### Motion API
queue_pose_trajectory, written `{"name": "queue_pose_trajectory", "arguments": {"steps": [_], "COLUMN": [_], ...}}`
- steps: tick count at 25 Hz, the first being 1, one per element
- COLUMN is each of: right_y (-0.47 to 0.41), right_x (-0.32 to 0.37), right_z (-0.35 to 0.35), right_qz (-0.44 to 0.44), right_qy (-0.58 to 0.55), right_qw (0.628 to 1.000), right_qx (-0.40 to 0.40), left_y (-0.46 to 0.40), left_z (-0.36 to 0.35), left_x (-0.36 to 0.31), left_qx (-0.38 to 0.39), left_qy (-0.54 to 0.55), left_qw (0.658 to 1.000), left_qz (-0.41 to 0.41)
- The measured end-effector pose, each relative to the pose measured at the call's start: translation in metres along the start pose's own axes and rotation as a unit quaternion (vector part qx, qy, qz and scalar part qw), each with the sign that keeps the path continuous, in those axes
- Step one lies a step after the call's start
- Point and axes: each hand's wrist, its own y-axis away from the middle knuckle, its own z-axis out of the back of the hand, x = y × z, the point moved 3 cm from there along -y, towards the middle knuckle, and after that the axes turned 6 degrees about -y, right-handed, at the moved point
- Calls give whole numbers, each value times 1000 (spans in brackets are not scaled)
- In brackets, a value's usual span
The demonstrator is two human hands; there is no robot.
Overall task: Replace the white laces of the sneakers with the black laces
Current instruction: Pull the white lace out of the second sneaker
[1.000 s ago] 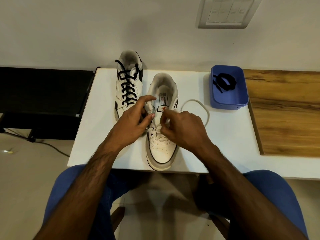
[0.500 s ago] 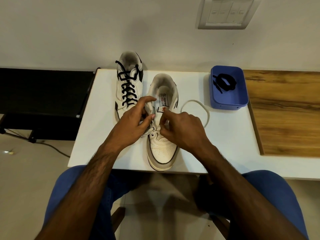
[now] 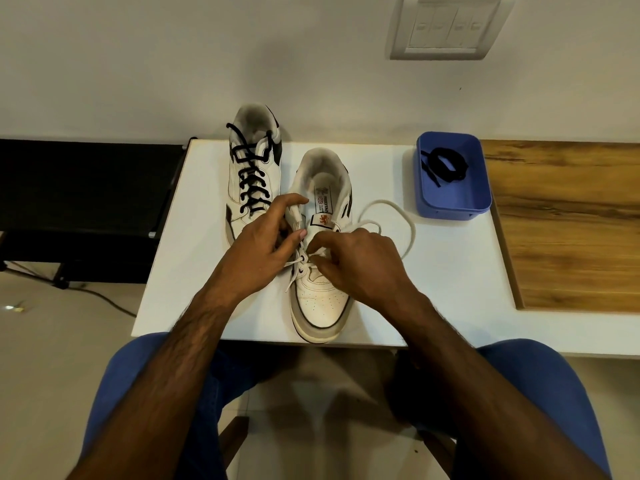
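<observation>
Two white sneakers stand on the white table (image 3: pixel 433 289). The left sneaker (image 3: pixel 254 174) is laced with a black lace. The right sneaker (image 3: pixel 320 292) still carries a white lace (image 3: pixel 398 209), most of it pulled out and looping onto the table to the right. My left hand (image 3: pixel 263 251) grips the left eyelet flap of the right sneaker. My right hand (image 3: pixel 360 265) pinches the white lace at the lower eyelets; its fingertips are hidden. A second black lace (image 3: pixel 445 164) lies coiled in a blue tray (image 3: pixel 453 202).
The blue tray sits at the table's back right. A wooden surface (image 3: pixel 568 226) adjoins the table on the right. A black bench (image 3: pixel 83 199) stands to the left. A switch plate (image 3: pixel 446 26) is on the wall. My knees show below the front edge.
My right hand has shifted slightly down toward the lower eyelets, and a short end of white lace now shows below my left hand. The left hand holds its place.
</observation>
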Motion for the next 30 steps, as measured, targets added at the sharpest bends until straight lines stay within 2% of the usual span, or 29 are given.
{"name": "queue_pose_trajectory", "arguments": {"steps": [4, 8, 11, 15, 18, 22, 24, 27, 30], "right_y": [-3, 6, 7, 0, -3, 5, 7, 3, -2], "right_x": [-7, -30, -17, 5, -5, -26, -18, 2, 4], "right_z": [10, 41, 33, 0, 9, 37, 33, 6, -3], "right_qz": [-24, -83, -39, 16, -14, -71, -42, 22, 25], "right_qy": [10, 15, -3, 18, 27, 22, 10, 15, 49], "right_qw": [1000, 995, 998, 999, 999, 997, 998, 1000, 998], "right_qx": [9, -59, -52, 28, 23, -26, -39, 7, 20], "left_y": [0, 0, 0, 0, 0, 1, 1, 1, 1], "left_z": [0, 2, 1, 0, 1, 1, 1, 1, 0], "left_x": [0, 0, 0, 0, 0, 0, -1, -1, -1], "left_qx": [5, 6, 7, 3, 4, 12, 11, 8, 8], "left_qy": [7, 11, 14, 9, 11, 6, 7, 6, 0], "left_qw": [1000, 1000, 1000, 1000, 1000, 1000, 1000, 1000, 1000], "left_qz": [3, 1, 0, -1, -2, 0, 1, 0, 1]}}
